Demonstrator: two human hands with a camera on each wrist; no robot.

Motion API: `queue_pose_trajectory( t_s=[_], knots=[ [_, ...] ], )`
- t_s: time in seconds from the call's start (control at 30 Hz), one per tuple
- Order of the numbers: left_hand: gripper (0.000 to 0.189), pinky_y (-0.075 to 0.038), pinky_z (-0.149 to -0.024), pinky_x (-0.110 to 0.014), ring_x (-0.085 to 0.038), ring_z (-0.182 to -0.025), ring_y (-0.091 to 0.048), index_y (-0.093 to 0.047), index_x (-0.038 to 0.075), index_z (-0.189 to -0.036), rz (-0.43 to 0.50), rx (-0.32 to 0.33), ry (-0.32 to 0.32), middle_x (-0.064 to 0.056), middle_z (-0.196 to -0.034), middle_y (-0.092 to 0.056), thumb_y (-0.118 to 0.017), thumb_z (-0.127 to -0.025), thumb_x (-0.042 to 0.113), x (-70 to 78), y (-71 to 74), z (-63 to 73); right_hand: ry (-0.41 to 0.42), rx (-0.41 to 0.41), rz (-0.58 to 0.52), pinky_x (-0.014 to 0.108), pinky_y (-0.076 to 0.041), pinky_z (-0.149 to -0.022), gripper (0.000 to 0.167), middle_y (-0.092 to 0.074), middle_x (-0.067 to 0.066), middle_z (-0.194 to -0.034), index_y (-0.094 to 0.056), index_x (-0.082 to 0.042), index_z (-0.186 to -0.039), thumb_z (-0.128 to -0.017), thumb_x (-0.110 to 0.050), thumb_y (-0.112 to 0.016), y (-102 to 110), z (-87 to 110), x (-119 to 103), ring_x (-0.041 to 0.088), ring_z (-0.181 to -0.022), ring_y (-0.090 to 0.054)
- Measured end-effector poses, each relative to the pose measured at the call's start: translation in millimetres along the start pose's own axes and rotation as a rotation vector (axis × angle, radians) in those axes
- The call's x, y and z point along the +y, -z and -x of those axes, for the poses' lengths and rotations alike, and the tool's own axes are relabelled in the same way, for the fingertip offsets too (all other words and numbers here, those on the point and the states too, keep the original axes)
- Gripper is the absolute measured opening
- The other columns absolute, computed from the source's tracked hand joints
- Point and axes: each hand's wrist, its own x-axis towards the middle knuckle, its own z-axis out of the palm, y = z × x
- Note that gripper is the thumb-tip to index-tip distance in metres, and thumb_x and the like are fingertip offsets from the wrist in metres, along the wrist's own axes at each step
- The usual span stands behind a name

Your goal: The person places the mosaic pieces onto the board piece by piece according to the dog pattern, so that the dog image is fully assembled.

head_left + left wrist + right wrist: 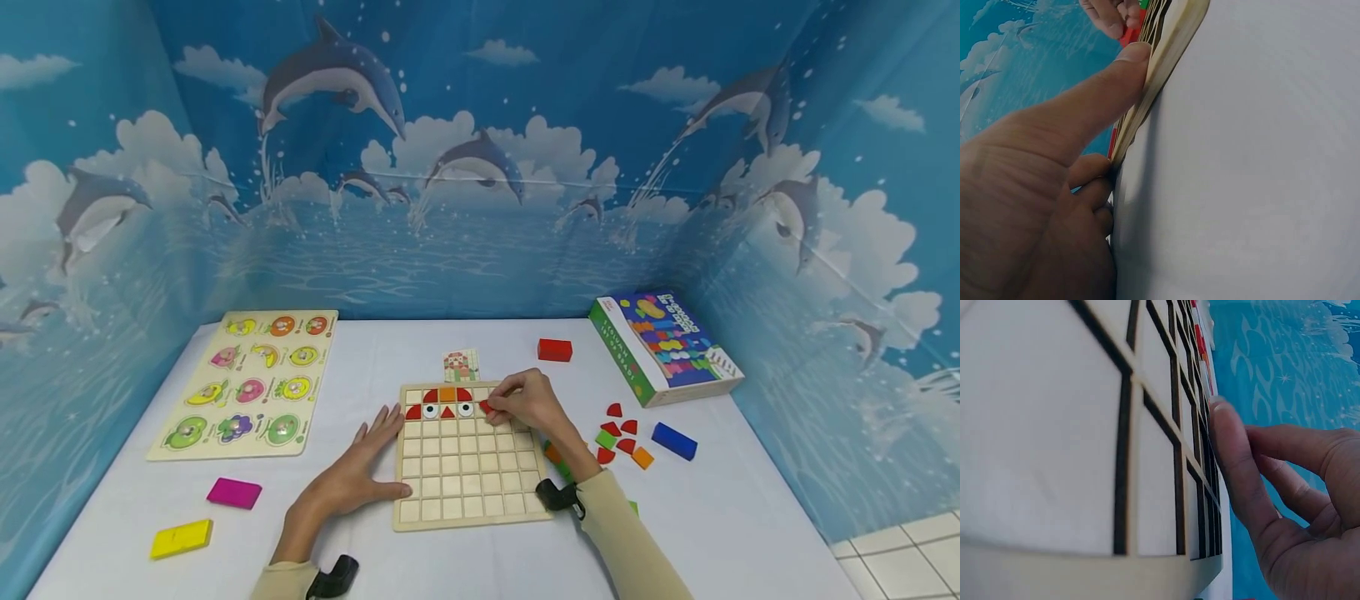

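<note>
A wooden grid board point(450, 487) lies in the middle of the table. Along its far rows sit red pieces point(413, 412), an orange square point(447, 394) and two eye pieces point(466, 409). My left hand point(352, 475) rests at the board's left side, fingers spread and thumb on the near left edge; the left wrist view shows the thumb point(1104, 94) against the rim. Over the far right part of the grid, my right hand point(528, 400) pinches a small red piece point(485, 407) in line with the eyes. In the right wrist view the fingers hide this piece.
Behind the board lies a pattern card point(461, 365). Loose red, green and orange pieces point(626, 446) lie right of it, near a blue block point(674, 441), a red block point(555, 350) and a game box point(667, 346). A fruit board point(247, 383), magenta block point(234, 493) and yellow block point(182, 539) lie left.
</note>
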Motion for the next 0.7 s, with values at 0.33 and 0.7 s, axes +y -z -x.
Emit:
queue_pose_trajectory(
  t_s=[0.33, 0.7],
  knots=[
    [0.116, 0.003, -0.137, -0.053, -0.031, -0.168, 0.001, -0.024, 0.009, -0.172, 0.002, -0.001, 0.004, -0.009, -0.182, -0.008, -0.096, -0.082, 0.027, 0.9, 0.7, 0.5, -0.100, -0.003, 0.095, 0.033, -0.068, -0.060, 0.005, -0.078, 0.016, -0.080, -0.082, 0.005, -0.096, -0.092, 0.002, -0.082, 0.6, 2.5, -5.1, 0.025, -0.060, -0.076],
    [0.117, 0.004, -0.137, -0.054, -0.032, -0.168, 0.001, -0.024, 0.009, -0.172, 0.013, -0.002, -0.001, -0.009, -0.181, -0.009, -0.096, -0.082, 0.027, -0.6, 0.5, 0.0, 0.029, 0.003, 0.257, 0.030, -0.062, -0.054, 0.004, -0.076, 0.009, -0.076, -0.082, 0.001, -0.088, -0.090, 0.000, -0.085, -2.3, -0.2, -6.3, 0.024, -0.057, -0.071]
  ],
)
